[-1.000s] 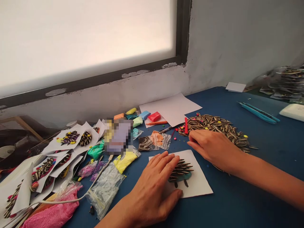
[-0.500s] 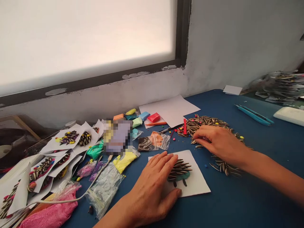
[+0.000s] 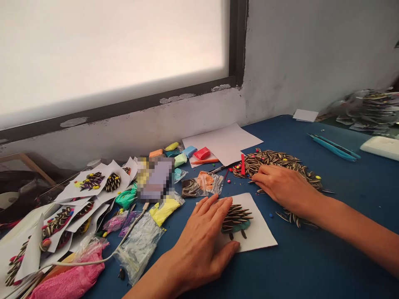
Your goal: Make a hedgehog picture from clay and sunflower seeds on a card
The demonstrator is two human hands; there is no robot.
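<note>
My left hand lies flat over the left side of a white card, fingers stretched out. On the card is a hedgehog-like figure: a dark green clay body set with striped sunflower seeds, and two dark leg-like pieces beneath. The fingers cover the figure's left part. My right hand is at the near edge of a heap of sunflower seeds, thumb and forefinger pinched together. A small pale tip, seemingly a sunflower seed, pokes out at the fingertips.
Finished seed cards pile up at the left. Clay packets, such as a yellow one, and a white cable lie beside my left arm. Blue tweezers and a white block-like object lie at the right.
My right thumb and forefinger have closed together at the heap, where a gap showed between them before. My left hand stays on the card.
</note>
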